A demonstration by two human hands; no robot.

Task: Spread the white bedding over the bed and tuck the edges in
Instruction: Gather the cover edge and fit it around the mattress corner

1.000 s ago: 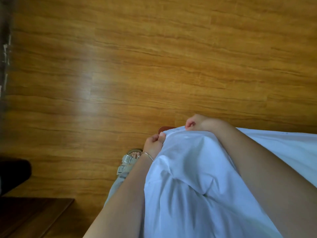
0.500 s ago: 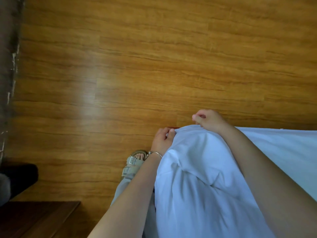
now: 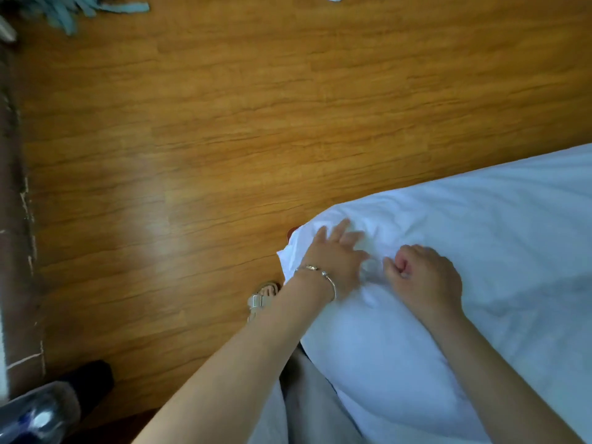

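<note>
Over on the far left there's a dark wall base (image 3: 16,219), and a plastic bottle (image 3: 35,418) sits blurry in the bottom corner. Top left, some teal fringe (image 3: 73,11) lies on the wood floor (image 3: 192,139). A sandal (image 3: 261,298) with buckles peeks out just left of the left forearm.

The left hand (image 3: 336,261) is flat on the bedding (image 3: 480,235), fingers straight and spread, pointing up and to the right, palm pressing down right at the corner of the sheet. A thin bracelet (image 3: 317,272) sits on that wrist. The arm comes in from the bottom, slanting up to the right.

Just beside it, the right hand (image 3: 423,277) rests on the sheet with its fingers curled in tight; there are wrinkles bunched by the knuckles, but I can't tell if it's actually pinching fabric or just fisted. Its arm runs in from the bottom right.

The bedding covers the bed, filling the right side, its long edge running from the corner by the hands up toward the right. It's rumpled around the hands, smoother further right.
</note>
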